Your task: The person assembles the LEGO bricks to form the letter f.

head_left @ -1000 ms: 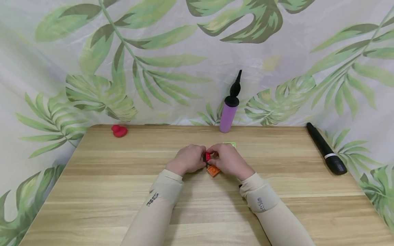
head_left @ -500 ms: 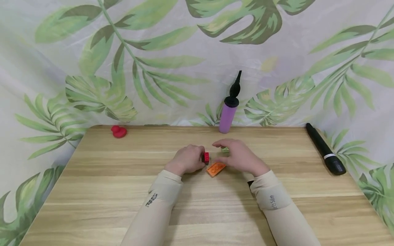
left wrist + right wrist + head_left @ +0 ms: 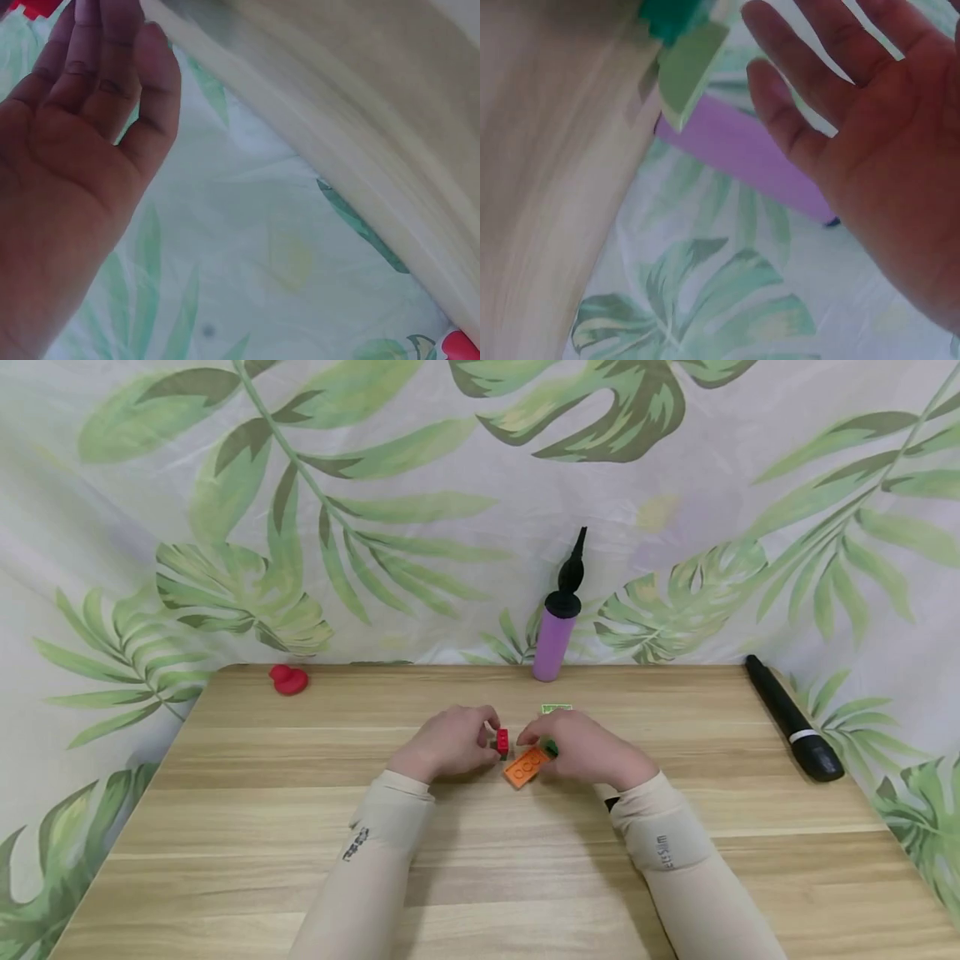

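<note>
A small red toy brick (image 3: 502,743) stands on the table between the hands. My left hand (image 3: 447,740) is just left of it, fingers loosely bent and apart, holding nothing; in the left wrist view the red brick shows only at the top corner. To the right lies an orange toy brick (image 3: 527,767), studs up and set at a slant. My right hand (image 3: 588,747) hovers around its far end, with a dark green brick (image 3: 551,748) partly hidden by the fingers. In the right wrist view that hand's fingers are spread, apart from the dark green brick (image 3: 671,21) and a light green piece (image 3: 690,75).
Behind the right hand lies the light green piece (image 3: 557,708). A purple and black balloon pump (image 3: 553,643) stands at the table's back edge. A red rubber duck (image 3: 289,680) sits back left, a black microphone (image 3: 795,722) far right. Something black (image 3: 612,804) shows beside the right sleeve.
Both hands were at the red brick a second ago. My right hand has moved right, uncovering the orange brick, and my left hand has since loosened and drawn slightly left off the red brick.
</note>
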Demonstrator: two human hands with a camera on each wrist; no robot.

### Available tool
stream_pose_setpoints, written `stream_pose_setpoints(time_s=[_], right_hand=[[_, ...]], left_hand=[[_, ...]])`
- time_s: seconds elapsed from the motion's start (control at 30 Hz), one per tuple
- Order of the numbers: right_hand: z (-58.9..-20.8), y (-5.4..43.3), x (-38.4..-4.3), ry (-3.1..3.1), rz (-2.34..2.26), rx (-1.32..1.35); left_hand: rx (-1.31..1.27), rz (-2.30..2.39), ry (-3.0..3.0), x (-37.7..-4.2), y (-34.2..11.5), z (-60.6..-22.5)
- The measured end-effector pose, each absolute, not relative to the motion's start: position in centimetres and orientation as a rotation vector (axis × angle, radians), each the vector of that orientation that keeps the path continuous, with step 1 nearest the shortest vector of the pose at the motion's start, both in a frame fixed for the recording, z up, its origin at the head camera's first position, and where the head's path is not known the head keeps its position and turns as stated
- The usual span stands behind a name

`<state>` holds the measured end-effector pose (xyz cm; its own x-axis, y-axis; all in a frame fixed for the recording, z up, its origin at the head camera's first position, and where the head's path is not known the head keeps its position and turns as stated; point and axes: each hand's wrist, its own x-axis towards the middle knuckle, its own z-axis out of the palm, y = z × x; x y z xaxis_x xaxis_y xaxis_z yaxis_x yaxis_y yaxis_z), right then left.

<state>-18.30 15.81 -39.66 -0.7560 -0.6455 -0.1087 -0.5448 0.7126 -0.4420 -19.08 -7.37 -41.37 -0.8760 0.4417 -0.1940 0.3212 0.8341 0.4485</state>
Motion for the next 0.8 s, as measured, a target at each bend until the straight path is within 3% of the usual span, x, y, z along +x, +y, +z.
stream_pose_setpoints(time_s=[0.37, 0.8], right_hand=[[-40.2, 15.1, -17.7, 2.704, -0.447, -1.023], [-38.0, 17.6, -18.7, 2.698, -0.822, -0.770]], left_hand=[[0.618, 0.656, 2.729, -19.1, -7.4, -41.2], [0.611, 0.673, 2.725, -18.9, -7.3, -40.8]])
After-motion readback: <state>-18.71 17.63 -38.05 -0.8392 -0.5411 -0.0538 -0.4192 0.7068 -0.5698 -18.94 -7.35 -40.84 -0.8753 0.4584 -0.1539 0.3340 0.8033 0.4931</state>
